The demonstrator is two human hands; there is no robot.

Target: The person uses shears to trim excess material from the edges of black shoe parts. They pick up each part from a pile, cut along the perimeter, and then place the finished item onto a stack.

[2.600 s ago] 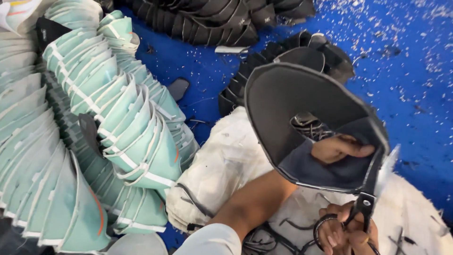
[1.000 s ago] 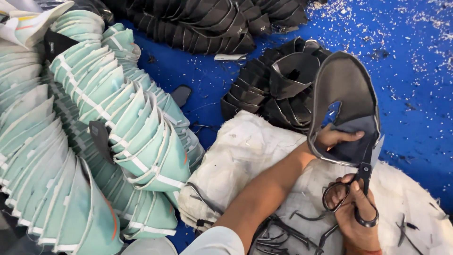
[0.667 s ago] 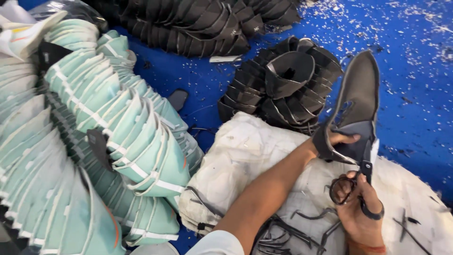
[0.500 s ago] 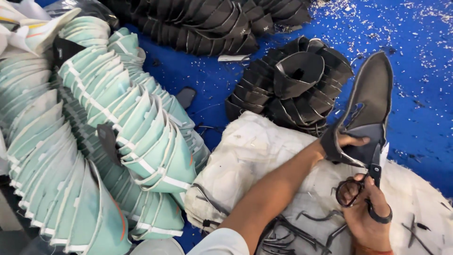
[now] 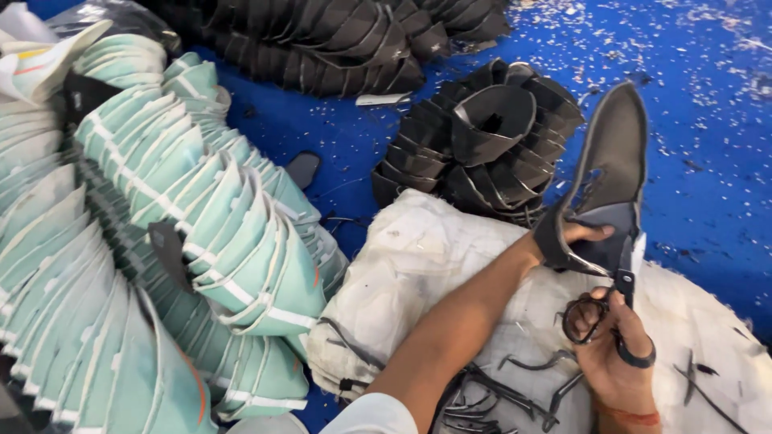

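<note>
My left hand (image 5: 581, 238) grips the lower edge of a black shoe upper (image 5: 611, 153), holding it edge-on and upright above a white sack (image 5: 418, 265). My right hand (image 5: 615, 354) is shut on black-handled scissors (image 5: 619, 289), fingers through the loops, blades up at the upper's bottom edge by a pale strip. Thin black trimmings (image 5: 490, 386) lie on the sack under my forearm.
A long nested row of mint-green shoe uppers (image 5: 161, 241) fills the left side. A stack of black uppers (image 5: 482, 145) sits behind the sack, and another row of black uppers (image 5: 322, 48) runs along the top. The blue floor (image 5: 708, 104) is flecked with white scraps.
The black upper has turned from facing me, inside showing, to edge-on, and shifted right. My right hand with the scissors has stayed at its lower edge.
</note>
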